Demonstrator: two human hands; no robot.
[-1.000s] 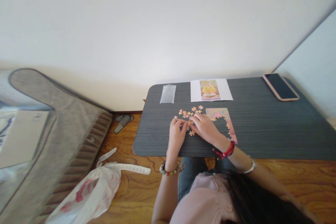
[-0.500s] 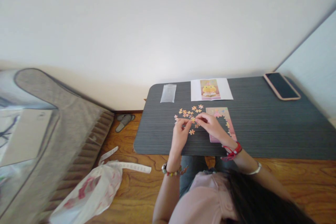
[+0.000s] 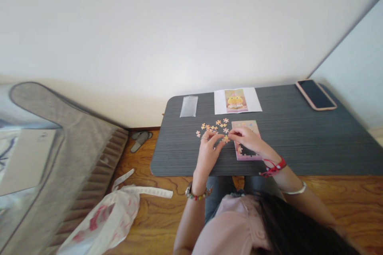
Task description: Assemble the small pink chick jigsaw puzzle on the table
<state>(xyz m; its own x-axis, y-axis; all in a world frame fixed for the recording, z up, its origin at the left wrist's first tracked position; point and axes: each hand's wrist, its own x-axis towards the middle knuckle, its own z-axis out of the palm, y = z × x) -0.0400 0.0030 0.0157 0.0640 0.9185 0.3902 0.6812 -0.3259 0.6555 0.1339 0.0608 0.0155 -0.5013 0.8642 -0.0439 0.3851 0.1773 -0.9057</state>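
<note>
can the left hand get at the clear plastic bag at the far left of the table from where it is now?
Probably yes. The left hand rests by the loose puzzle pieces, and the clear plastic bag lies flat beyond them, toward the table's far edge. Only bare tabletop and those flat pieces lie between; nothing tall blocks the way.
</note>
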